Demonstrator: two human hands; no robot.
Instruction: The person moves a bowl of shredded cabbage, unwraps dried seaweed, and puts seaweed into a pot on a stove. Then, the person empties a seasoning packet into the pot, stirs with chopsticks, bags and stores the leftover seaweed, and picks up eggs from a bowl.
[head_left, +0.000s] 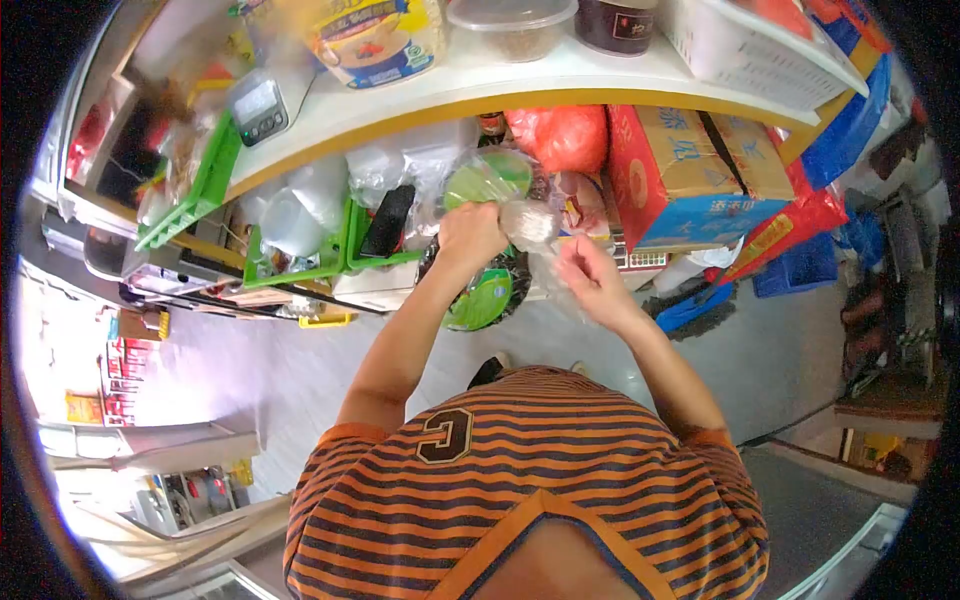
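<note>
while both hands (left (470, 235), right (590, 275)) pinch a clear bag (528, 222), cluttered shelves (600, 75) crowd overhead.

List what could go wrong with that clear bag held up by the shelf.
1. The left hand and right hand pinch only thin clear bag; it might tear or slip.
2. The hands are close to packed goods under the shelf; an elbow could knock the green basket.

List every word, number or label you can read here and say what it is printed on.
"C": patch on the striped shirt.
Red and blue carton: large characters, too blurred to read.
Yellow packet on the shelf: print too blurred.
Digital scale: display unreadable.
Clear bag, held by the left hand and right hand: no readable text.
</note>
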